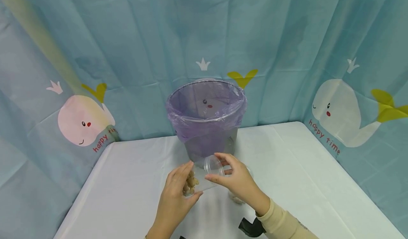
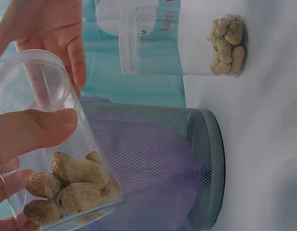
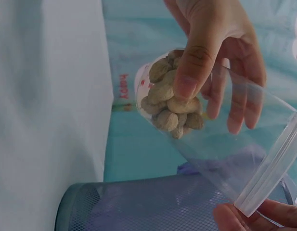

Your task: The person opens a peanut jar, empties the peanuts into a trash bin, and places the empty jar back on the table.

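Note:
My left hand (image 1: 175, 193) holds the lower end of a clear plastic jar (image 1: 204, 177), its thumb and fingers on the sides. Peanuts (image 2: 78, 190) lie gathered at the bottom of this jar, which is tilted with its ridged top end to the right. At that end, the thumb and fingers of my right hand (image 1: 234, 175) grip the clear rim (image 3: 271, 166); whether a lid is on it, I cannot tell. A second clear jar (image 2: 160, 41) stands upright on the table with peanuts in its base, mostly hidden by my right hand in the head view.
Behind the hands stands a mesh waste bin (image 1: 210, 148) lined with a purple bag (image 1: 188, 122). All this is on a white-covered table (image 1: 127, 189), with a patterned blue curtain (image 1: 143, 54) behind it. Something black (image 1: 251, 227) shows beside the right sleeve.

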Demonstrator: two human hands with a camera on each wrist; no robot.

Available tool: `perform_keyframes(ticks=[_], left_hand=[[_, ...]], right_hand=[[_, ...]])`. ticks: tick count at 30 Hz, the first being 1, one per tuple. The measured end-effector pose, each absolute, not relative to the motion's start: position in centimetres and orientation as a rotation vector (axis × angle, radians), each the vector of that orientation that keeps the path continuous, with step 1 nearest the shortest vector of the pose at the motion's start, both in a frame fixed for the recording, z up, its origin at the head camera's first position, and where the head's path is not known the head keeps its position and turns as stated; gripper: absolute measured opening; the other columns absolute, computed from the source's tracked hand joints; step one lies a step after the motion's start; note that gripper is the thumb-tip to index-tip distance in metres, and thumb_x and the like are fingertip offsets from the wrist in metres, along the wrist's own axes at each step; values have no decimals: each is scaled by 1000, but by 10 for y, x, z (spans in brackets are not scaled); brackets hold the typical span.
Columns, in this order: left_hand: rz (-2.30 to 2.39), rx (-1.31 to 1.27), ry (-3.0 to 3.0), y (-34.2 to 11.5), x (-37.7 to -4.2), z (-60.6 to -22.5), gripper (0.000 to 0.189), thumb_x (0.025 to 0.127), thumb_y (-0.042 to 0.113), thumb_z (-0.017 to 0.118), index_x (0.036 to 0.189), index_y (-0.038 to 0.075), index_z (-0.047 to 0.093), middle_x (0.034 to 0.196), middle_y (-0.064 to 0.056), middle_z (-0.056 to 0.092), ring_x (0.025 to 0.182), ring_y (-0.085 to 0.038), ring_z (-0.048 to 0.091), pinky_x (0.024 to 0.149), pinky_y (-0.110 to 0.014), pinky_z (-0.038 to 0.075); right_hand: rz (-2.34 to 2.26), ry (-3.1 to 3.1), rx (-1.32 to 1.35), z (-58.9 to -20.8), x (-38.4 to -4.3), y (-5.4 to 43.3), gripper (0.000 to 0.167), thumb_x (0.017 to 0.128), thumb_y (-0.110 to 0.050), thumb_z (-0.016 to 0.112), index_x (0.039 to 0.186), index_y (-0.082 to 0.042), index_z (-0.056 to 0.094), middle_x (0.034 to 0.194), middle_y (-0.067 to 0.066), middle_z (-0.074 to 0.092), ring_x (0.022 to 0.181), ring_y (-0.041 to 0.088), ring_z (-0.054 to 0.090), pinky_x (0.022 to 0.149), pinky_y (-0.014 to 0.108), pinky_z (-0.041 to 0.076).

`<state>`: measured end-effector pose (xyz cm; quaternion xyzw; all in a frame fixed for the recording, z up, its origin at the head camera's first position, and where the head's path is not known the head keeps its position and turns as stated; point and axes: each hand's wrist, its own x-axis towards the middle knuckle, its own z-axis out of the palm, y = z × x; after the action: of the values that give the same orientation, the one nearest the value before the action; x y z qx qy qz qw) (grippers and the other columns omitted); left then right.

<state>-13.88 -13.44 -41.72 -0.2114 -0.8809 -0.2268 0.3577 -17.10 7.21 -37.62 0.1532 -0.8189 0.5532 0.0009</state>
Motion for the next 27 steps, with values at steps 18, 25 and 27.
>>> perform_keyframes(ticks=[18,25,27], left_hand=[[-595,-531,-2283,-136,-136,-418,109,43,11,101,140,8,53,130,-9,64,120,-30,57,92,-39,61],[-590,-537,-2259,-134,-138,-416,110,42,9,101,141,8,52,132,-8,63,120,-28,56,90,-38,61],[-587,-542,-2250,-134,-138,-416,110,41,9,101,140,8,53,132,-8,63,120,-28,57,90,-37,61]], right_hand=[[1676,-2564,658,-376,-172,75,74,78,-34,85,142,-13,53,138,5,58,115,27,56,89,26,57],[1706,-2573,534,-375,-171,73,84,79,-35,84,149,-13,42,143,6,51,117,23,55,89,26,55],[1716,-2583,475,-375,-172,72,80,79,-36,84,146,-13,47,138,5,55,115,21,57,88,26,55]])
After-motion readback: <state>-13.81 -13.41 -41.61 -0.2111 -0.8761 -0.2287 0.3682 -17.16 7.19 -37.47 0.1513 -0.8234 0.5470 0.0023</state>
